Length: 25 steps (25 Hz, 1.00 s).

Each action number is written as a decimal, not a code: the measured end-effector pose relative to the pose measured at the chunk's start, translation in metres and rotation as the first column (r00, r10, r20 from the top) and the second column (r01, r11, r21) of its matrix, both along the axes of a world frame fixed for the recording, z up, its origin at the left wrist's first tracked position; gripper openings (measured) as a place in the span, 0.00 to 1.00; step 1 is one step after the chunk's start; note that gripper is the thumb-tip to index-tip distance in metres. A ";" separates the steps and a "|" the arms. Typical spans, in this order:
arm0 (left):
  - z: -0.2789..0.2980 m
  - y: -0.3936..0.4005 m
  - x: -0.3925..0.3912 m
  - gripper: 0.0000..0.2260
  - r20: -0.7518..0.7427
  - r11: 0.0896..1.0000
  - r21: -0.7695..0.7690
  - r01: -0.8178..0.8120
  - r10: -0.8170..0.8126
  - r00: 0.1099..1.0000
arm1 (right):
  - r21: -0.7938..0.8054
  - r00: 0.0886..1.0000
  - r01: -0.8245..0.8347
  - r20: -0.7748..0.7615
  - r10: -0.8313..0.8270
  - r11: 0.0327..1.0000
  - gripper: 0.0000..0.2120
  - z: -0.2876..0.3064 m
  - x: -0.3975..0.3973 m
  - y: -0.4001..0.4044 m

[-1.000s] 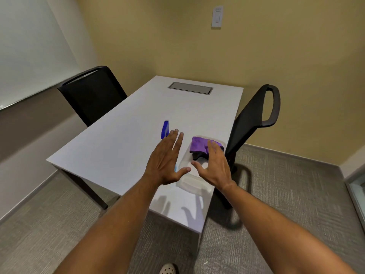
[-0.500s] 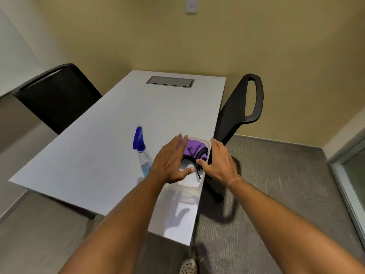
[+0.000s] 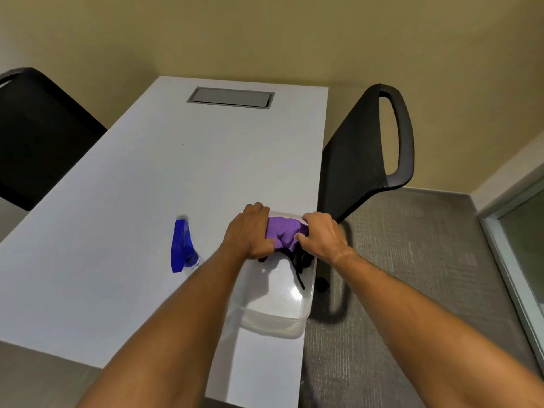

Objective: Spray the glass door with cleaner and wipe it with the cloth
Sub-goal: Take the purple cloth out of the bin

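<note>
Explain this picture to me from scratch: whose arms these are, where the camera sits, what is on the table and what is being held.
No machine here: a person wears a camera on the head, looking down at their own two bare arms. The left hand and the right hand both grip a purple cloth at the far end of a clear plastic bin, which also holds some black item. The bin sits on a white table. A blue-topped spray bottle stands left of it, untouched. Black chairs flank the table.

Both bare arms reach forward to mid-frame, close together. The left hand [image 3: 250, 232] and right hand [image 3: 322, 237] are curled, fingers gripping, knuckles up.
</note>
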State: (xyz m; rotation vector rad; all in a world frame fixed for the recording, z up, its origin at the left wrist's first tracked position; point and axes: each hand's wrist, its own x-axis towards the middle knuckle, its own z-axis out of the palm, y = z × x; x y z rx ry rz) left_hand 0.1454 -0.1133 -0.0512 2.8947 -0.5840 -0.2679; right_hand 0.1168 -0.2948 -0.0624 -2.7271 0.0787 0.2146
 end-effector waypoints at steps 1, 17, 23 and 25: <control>-0.004 0.001 0.007 0.29 -0.035 1.000 0.007 -0.007 0.007 0.999 | -0.015 1.000 -0.001 -0.031 0.000 1.000 0.08 -0.002 0.007 0.002; -0.015 0.001 0.035 0.10 -0.097 0.999 0.038 0.001 0.003 0.995 | 0.032 0.994 0.093 -0.054 -0.091 0.995 0.09 -0.015 0.024 0.008; 0.031 0.002 0.018 0.11 0.013 1.000 -0.031 0.001 0.000 1.000 | 0.147 0.988 0.132 0.055 -0.142 0.980 0.09 0.013 0.003 0.007; 0.051 -0.001 0.009 0.12 0.050 0.999 -0.041 0.000 0.002 0.999 | 0.171 0.984 0.128 0.098 -0.146 0.977 0.09 0.028 -0.007 0.004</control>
